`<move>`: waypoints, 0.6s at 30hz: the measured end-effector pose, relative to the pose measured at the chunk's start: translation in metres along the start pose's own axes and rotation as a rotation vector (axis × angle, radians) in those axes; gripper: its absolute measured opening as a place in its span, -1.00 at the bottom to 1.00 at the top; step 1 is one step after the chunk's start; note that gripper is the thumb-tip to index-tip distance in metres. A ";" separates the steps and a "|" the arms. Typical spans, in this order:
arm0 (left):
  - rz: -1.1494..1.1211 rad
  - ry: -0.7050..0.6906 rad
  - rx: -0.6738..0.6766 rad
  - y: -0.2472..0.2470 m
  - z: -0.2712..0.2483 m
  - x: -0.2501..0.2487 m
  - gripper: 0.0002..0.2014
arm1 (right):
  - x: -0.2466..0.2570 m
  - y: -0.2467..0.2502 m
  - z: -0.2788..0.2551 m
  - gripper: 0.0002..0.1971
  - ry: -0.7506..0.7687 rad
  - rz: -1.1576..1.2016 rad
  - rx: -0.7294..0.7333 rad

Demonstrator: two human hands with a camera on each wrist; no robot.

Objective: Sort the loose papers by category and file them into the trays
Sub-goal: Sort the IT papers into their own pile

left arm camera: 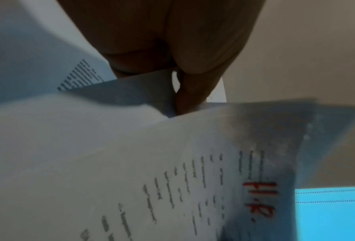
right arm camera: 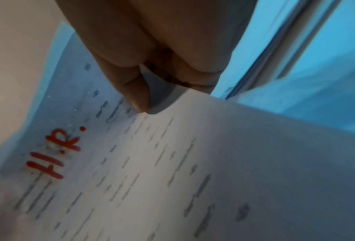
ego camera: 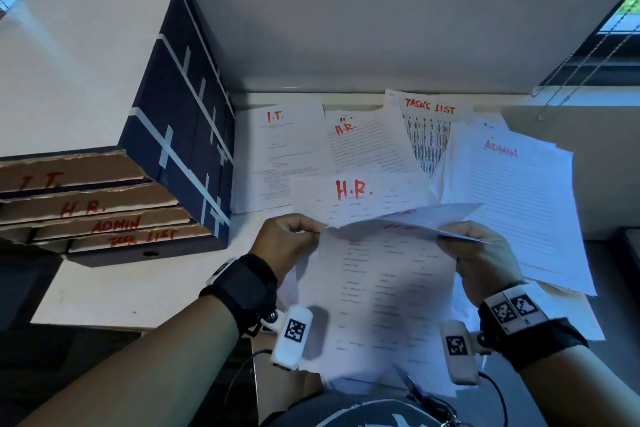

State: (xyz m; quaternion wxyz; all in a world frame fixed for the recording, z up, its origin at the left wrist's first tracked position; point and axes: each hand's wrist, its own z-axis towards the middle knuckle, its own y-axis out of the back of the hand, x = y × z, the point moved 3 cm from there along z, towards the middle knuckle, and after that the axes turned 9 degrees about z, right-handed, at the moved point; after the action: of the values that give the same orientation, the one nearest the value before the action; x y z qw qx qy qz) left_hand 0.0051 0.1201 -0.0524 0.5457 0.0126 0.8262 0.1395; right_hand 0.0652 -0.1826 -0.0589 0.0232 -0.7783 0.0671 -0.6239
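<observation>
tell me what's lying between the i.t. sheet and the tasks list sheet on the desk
In the head view, a sheet marked H.R. lies between the I.T. sheet and the Tasks List sheet.

Left hand [ego camera: 289,241] and right hand [ego camera: 474,250] pinch top corners of printed sheet [ego camera: 381,288], its upper edge folded over. Labelled papers [ego camera: 353,191] spread on bench [ego camera: 121,291]. Stacked trays [ego camera: 104,211] at left.

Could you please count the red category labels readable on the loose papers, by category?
I.T. sheet: 1
H.R. sheets, counting the partly covered one behind and the one held: 3
ADMIN sheet: 1
TASKS LIST sheet: 1
Total: 6
</observation>
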 end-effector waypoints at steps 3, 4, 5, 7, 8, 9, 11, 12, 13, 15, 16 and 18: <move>-0.069 0.009 -0.004 0.005 0.001 0.002 -0.69 | 0.010 0.005 0.001 -0.63 0.033 -0.044 0.077; -0.098 0.015 -0.017 0.007 0.001 0.003 -0.71 | 0.014 0.006 0.000 -0.56 0.025 -0.066 0.119; -0.122 0.013 -0.036 0.010 0.002 0.003 -0.73 | 0.017 0.011 0.000 -0.52 0.014 -0.070 0.142; -0.108 -0.014 -0.089 0.017 0.003 0.000 -0.72 | 0.026 0.014 -0.006 -0.67 -0.037 0.056 0.199; -0.078 -0.043 -0.102 0.020 0.003 -0.002 -0.71 | 0.031 0.014 -0.010 -0.80 -0.053 0.121 0.230; -0.045 -0.081 -0.112 0.022 0.005 -0.002 -0.71 | 0.035 0.013 -0.014 -0.82 -0.051 0.142 0.258; -0.015 -0.147 -0.134 0.025 0.004 -0.005 -0.79 | 0.035 0.014 -0.016 -0.68 -0.057 0.122 0.268; 0.000 -0.171 -0.151 0.026 0.004 -0.007 -0.82 | 0.033 0.013 -0.016 -0.68 -0.069 0.122 0.268; 0.008 -0.188 -0.172 0.026 0.005 -0.008 -0.83 | 0.030 0.013 -0.014 -0.73 -0.083 0.126 0.254; 0.031 -0.196 -0.191 0.027 0.006 -0.010 -0.83 | 0.024 0.008 -0.009 -0.78 -0.099 0.070 0.194; 0.046 -0.199 -0.183 0.027 0.006 -0.012 -0.82 | 0.023 0.005 -0.007 -0.76 -0.090 0.023 0.177; 0.078 -0.206 -0.148 0.025 0.004 -0.016 -0.79 | 0.021 -0.002 -0.003 -0.76 -0.070 -0.051 0.151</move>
State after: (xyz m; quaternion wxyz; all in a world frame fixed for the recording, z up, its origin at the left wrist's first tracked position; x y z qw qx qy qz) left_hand 0.0113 0.1422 -0.0334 0.6213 0.0188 0.7521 0.2190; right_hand 0.0674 -0.1834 -0.0375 0.0680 -0.7972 -0.0009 -0.5999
